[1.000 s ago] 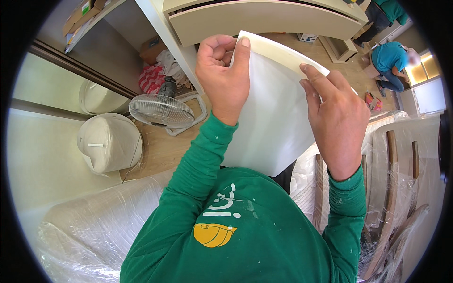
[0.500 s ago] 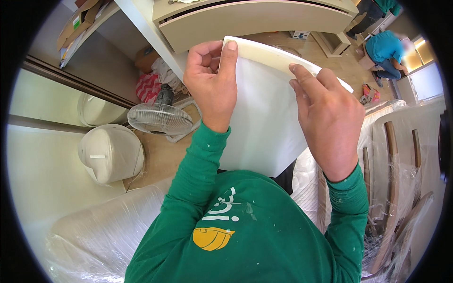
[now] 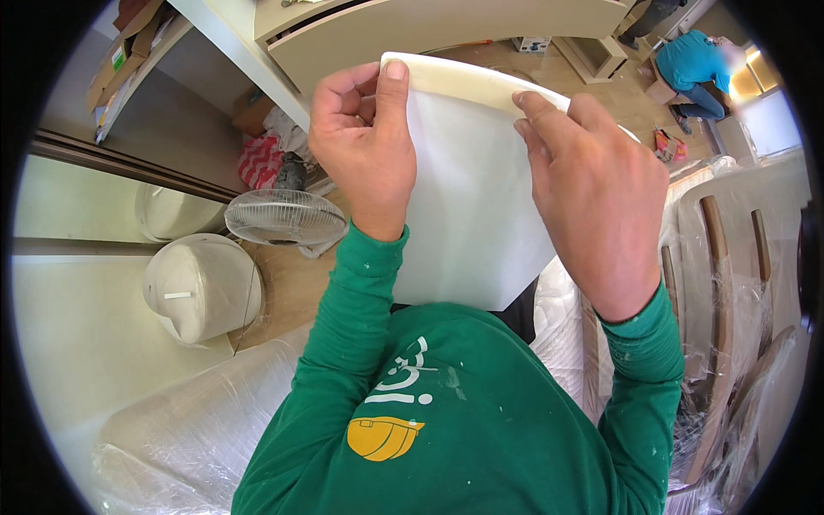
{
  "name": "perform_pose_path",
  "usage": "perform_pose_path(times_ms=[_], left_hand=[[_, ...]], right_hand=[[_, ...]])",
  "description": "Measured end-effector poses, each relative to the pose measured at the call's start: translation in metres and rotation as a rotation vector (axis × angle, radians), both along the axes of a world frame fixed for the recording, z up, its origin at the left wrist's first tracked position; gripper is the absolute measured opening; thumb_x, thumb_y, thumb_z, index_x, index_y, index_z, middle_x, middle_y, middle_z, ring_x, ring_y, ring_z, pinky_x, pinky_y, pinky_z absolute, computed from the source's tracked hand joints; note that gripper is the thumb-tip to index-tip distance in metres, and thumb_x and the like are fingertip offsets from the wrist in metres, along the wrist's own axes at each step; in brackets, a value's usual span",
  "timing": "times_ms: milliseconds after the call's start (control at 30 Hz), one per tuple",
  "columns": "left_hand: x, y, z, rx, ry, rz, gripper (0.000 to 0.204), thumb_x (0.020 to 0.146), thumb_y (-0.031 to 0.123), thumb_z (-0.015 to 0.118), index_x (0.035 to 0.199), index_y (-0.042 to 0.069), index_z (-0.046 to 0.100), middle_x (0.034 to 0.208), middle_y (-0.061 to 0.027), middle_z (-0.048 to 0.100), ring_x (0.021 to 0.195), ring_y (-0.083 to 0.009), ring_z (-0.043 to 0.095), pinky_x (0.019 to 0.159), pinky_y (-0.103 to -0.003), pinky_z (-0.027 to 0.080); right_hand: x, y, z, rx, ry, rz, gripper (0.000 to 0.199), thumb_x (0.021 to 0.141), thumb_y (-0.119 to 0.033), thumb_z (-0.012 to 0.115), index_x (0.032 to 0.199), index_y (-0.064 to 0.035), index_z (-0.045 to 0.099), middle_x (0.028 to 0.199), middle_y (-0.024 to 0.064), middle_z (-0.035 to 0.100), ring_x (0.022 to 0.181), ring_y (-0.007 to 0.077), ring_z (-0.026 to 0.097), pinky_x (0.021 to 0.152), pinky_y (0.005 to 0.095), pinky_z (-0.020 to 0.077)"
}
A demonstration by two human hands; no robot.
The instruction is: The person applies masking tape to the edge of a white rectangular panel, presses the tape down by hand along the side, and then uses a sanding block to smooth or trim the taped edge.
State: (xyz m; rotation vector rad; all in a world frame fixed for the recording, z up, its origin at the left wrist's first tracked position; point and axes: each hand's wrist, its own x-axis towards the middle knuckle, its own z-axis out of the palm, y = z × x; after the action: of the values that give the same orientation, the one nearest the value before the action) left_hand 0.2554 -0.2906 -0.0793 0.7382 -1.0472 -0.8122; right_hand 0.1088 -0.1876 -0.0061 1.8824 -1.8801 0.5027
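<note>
A white panel [image 3: 476, 197] with a cream-coloured, gently curved edge [image 3: 463, 86] stands tilted in front of my torso. My left hand [image 3: 369, 146] grips its upper left corner, thumb on the near face and fingers curled behind. My right hand [image 3: 596, 189] is bent over the edge farther right. Its thumb and forefinger are drawn together, their tips at the cream edge; whether something small lies between them is hidden. Green sleeves with pale specks cover both my forearms.
A standing fan [image 3: 283, 216] and a plastic-wrapped rounded seat [image 3: 206, 283] are at left. Plastic-wrapped furniture with wooden slats [image 3: 717, 257] stands at right, beside a quilted mattress [image 3: 562, 326]. A co-worker in blue [image 3: 695, 64] crouches far right. A curved cabinet front [image 3: 446, 39] lies ahead.
Both hands and the panel sit slightly higher and farther left in the picture. The right hand's fingertips have shifted a little left with it; both grips look the same.
</note>
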Motion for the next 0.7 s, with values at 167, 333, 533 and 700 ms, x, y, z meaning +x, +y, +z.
perform_pose_path(times_ms=[167,333,533,700], left_hand=[[0.0012,-0.0002,-0.0006,-0.008,-0.017,0.004,0.02,0.098,0.012,0.077,0.106,-0.002,0.066,0.094,-0.0088,0.074,0.081,-0.0101,0.066,0.075,-0.025,0.053],[0.0008,-0.0037,-0.0035,-0.044,-0.005,0.017,0.021,0.097,0.014,0.078,0.105,-0.001,0.066,0.091,-0.0093,0.074,0.074,-0.0094,0.066,0.067,-0.024,0.052],[0.001,-0.002,-0.0018,-0.04,-0.002,0.007,0.021,0.098,0.015,0.078,0.104,-0.001,0.066,0.09,-0.0095,0.074,0.073,-0.0091,0.065,0.065,-0.024,0.052],[0.0014,-0.0027,-0.003,-0.044,-0.017,0.017,0.021,0.098,0.015,0.077,0.104,-0.002,0.065,0.089,-0.0099,0.074,0.072,-0.0093,0.065,0.065,-0.024,0.052]], right_hand=[[-0.0002,-0.0007,0.0009,-0.004,0.009,0.002,0.023,0.091,-0.021,0.077,0.113,-0.0163,0.08,0.079,0.0059,0.062,0.066,0.0274,0.066,0.058,0.04,0.0501],[-0.0002,-0.0003,0.0035,0.025,0.018,-0.021,0.023,0.091,-0.021,0.077,0.113,-0.0167,0.081,0.08,0.0058,0.063,0.067,0.028,0.067,0.058,0.0403,0.0504],[0.0009,-0.0019,0.0056,0.048,0.031,-0.032,0.023,0.09,-0.021,0.076,0.112,-0.0171,0.081,0.081,0.006,0.064,0.068,0.028,0.068,0.059,0.0412,0.0508],[0.0002,-0.0022,0.0052,0.043,0.046,-0.036,0.023,0.09,-0.021,0.076,0.113,-0.0173,0.081,0.081,0.0059,0.064,0.069,0.0275,0.068,0.059,0.0406,0.0507]])
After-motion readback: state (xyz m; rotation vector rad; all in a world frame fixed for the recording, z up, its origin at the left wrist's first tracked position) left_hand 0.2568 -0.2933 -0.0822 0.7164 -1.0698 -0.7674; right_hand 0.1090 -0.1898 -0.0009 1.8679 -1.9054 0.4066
